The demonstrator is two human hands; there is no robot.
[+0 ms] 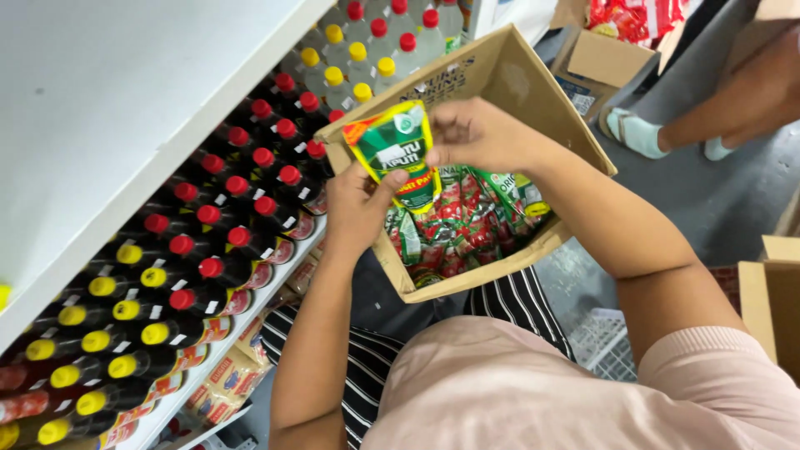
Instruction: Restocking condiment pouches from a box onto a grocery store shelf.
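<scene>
Above the open box (pixel 500 75), both hands hold one green pouch (pixel 393 148). Left hand (pixel 357 208) pinches its lower edge, thumb on the front; right hand (pixel 473 133) grips the upper right edge (fingers of both clenched on it). Its long axis runs roughly upright in view, tilted slightly, printed face toward the camera. More pouches (pixel 467 225) fill the box below; capped bottles (pixel 208 242) line the shelf to the left.

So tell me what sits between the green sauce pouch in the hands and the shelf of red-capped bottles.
Only the brown cardboard box's flap; head view shows the pouch above it, bottles behind.
</scene>
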